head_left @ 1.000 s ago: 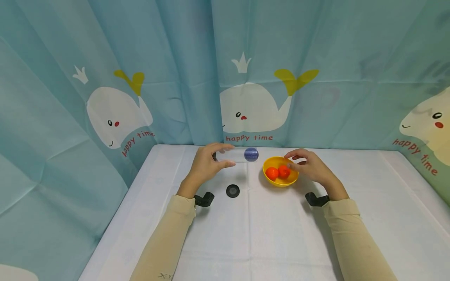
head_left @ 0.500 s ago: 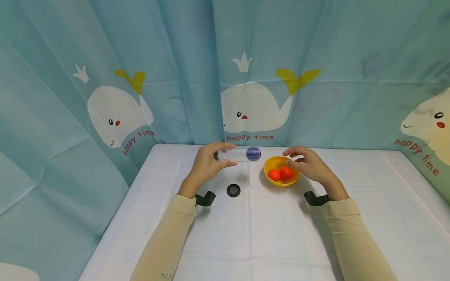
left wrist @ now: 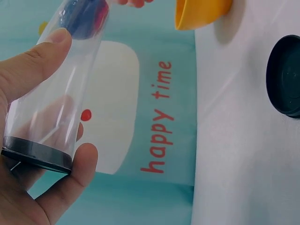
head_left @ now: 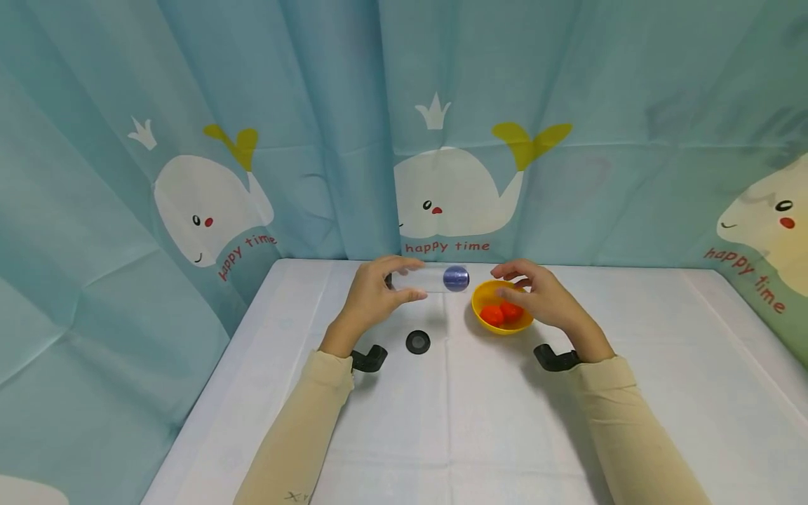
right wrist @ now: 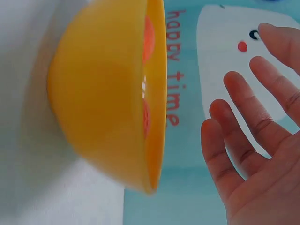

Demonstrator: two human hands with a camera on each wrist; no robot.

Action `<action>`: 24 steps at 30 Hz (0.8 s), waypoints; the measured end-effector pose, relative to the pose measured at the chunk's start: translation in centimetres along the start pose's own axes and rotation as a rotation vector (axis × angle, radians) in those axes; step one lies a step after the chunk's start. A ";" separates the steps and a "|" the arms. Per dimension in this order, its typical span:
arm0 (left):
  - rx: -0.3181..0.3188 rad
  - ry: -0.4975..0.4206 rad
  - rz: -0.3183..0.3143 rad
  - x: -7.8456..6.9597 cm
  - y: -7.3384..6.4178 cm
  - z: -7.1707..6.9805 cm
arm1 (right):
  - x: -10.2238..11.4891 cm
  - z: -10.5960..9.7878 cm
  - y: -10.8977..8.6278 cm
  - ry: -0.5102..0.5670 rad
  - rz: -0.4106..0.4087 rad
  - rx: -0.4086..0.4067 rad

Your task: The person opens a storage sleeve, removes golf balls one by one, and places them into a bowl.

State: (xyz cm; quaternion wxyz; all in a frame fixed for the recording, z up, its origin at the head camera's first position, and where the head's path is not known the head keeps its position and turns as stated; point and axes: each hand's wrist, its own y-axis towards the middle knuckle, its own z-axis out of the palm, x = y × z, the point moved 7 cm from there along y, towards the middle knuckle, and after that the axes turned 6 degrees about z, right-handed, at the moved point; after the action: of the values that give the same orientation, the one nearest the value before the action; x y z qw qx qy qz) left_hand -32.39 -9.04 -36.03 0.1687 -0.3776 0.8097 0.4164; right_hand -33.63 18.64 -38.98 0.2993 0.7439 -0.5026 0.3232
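Observation:
My left hand (head_left: 372, 291) grips a clear tube (head_left: 429, 278), which lies roughly sideways above the table. A black base (left wrist: 37, 153) closes the tube's end at my palm. Inside the far end sits a blue ball (head_left: 456, 278), with some red showing beside it in the left wrist view. My right hand (head_left: 544, 298) hovers over the right edge of a yellow bowl (right wrist: 98, 93); its fingers are spread and slightly bent, and nothing shows between them in the right wrist view. Two orange-red balls (head_left: 492, 315) lie in the bowl, one partly covered by the right hand.
A round black lid (head_left: 418, 342) lies on the white table (head_left: 505, 421), in front of the tube and left of the bowl. Behind the table's far edge hangs a blue curtain (head_left: 341, 175) with whale prints. A black wrist mount sits at each sleeve.
My right hand has shifted left, further over the bowl and closer to the tube. The left hand has barely moved, and the tube reaches slightly further right than a second ago.

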 end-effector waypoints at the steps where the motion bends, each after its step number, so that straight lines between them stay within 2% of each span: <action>1: 0.003 0.006 -0.001 0.0 0.0 0.0 | 0.2 0.3 0.0 0.007 -0.002 0.008; 6: 0.010 0.017 0.009 -0.2 0.0 0.1 | 1.3 1.6 0.2 0.030 -0.001 0.045; 11: 0.018 0.040 -0.004 -0.2 0.0 0.2 | 2.0 2.3 0.3 0.054 -0.029 0.024; 24: 0.023 0.091 -0.022 -0.2 0.1 0.1 | 2.1 3.3 0.5 0.081 -0.022 0.030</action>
State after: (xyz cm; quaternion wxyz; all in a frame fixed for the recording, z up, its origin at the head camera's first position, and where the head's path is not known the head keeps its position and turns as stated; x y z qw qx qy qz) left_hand -32.27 -8.83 -35.92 0.1406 -0.4033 0.8171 0.3874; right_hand -32.87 14.81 -39.30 0.3117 0.7400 -0.4772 0.3571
